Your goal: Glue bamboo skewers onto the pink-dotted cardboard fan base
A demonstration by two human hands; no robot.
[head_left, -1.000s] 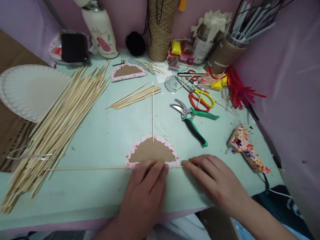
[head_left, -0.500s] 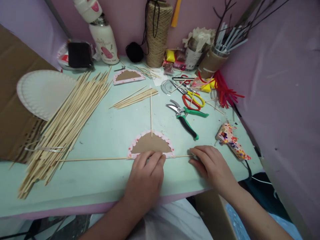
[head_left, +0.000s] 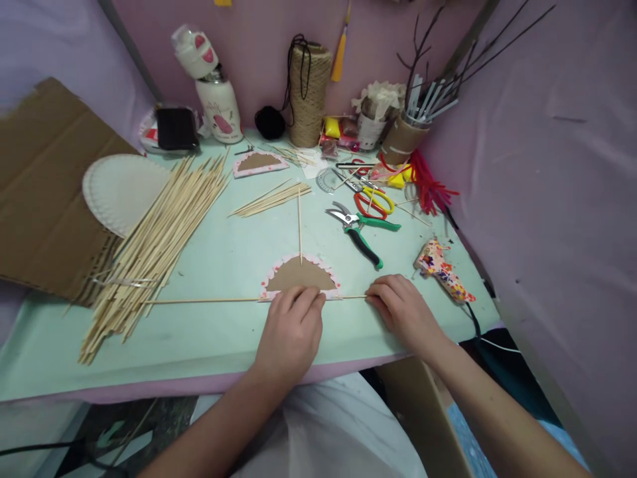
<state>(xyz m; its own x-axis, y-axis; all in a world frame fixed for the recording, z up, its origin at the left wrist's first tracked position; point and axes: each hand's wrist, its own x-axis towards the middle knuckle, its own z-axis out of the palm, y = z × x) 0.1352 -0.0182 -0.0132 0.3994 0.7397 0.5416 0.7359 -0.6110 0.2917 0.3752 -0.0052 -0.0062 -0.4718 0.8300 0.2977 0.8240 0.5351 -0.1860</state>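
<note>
Fingers of the right hand (head_left: 402,307) pinch a thin stick (head_left: 204,301) just right of the half-round card (head_left: 299,273) at near centre, left hand (head_left: 289,328) bunched over its near edge, grip untellable; stick likely light, stiff, snappable, best held beside the card.

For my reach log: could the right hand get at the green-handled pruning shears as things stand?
Likely yes: the pruning shears lie just beyond the right hand, with nothing visible between, though its fingers are at a wooden stick.

Right fingers (head_left: 381,291) have shifted outward along the crosswise stick (head_left: 354,297) — (view wider now).
</note>
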